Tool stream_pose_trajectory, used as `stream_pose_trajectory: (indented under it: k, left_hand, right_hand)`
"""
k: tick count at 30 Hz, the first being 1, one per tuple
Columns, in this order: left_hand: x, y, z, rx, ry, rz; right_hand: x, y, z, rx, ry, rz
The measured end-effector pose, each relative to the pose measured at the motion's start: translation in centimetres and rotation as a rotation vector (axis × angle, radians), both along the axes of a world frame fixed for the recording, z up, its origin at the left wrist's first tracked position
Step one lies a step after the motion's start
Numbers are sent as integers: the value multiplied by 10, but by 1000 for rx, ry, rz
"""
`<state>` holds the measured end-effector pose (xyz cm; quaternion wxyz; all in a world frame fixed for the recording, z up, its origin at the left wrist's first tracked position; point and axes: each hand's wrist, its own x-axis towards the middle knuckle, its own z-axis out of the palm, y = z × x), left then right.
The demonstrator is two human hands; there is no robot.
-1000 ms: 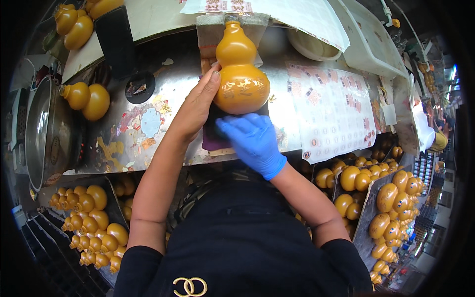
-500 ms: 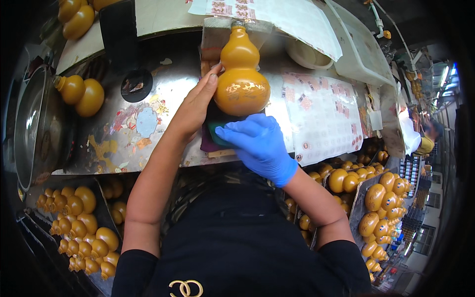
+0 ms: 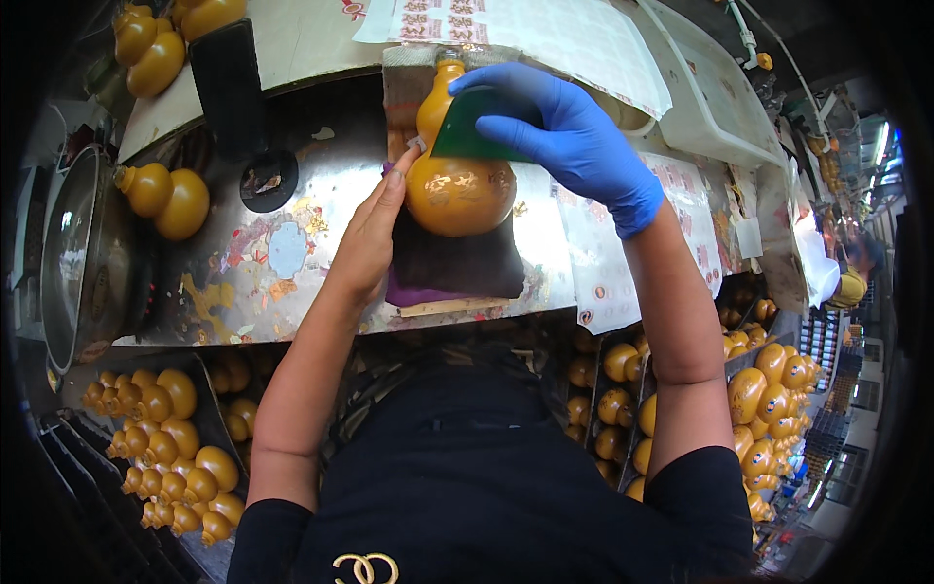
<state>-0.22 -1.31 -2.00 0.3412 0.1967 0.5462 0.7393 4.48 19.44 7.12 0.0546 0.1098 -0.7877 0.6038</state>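
Note:
A glossy amber gourd-shaped bottle [image 3: 461, 209] lies on a dark cloth pad [image 3: 457, 258], its capped neck pointing away from me. Gold characters run across its lower bulb. My bare left hand [image 3: 370, 232] grips the bottle's left side, and a small pale bit shows by its fingertips. In a blue glove, my right hand [image 3: 584, 146] holds a flat green scraper [image 3: 479, 125] over the bottle's waist and upper bulb. The glove and scraper cover part of the bottle, so I cannot tell whether the scraper's edge touches it.
Printed decal sheets [image 3: 605, 284] lie at the right, in front of a white plastic bin [image 3: 715, 107]. Another gourd bottle [image 3: 175, 200] rests at the left beside a large glass bowl [image 3: 73, 258]. A phone [image 3: 229, 88] stands behind. Crates of gourd bottles [image 3: 180, 457] flank me.
My right hand has moved up and right with the green scraper, from below the bottle to over its waist. The bottle has turned and shifted slightly left, bringing its gold characters into view.

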Motion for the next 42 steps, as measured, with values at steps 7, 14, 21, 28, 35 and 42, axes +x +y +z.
stream_pose_trajectory:
  k: [7, 14, 21, 28, 35, 42]
  left_hand:
    - [2, 7, 11, -62, 53, 9]
    - [11, 28, 14, -110, 164, 160]
    - [13, 29, 19, -139, 131, 142]
    - [10, 27, 10, -131, 249, 182]
    - [13, 28, 3, -142, 327, 176]
    - [18, 23, 4, -207, 417, 159]
  right_hand:
    - [-12, 9, -27, 111, 103, -87]
    - [36, -2, -37, -268, 26, -331]
    - [35, 0, -71, -283, 1, -519]
    - [48, -17, -62, -276, 106, -602]
    - [59, -29, -82, -292, 88, -866]
    - [66, -52, -89, -183, 106, -835]
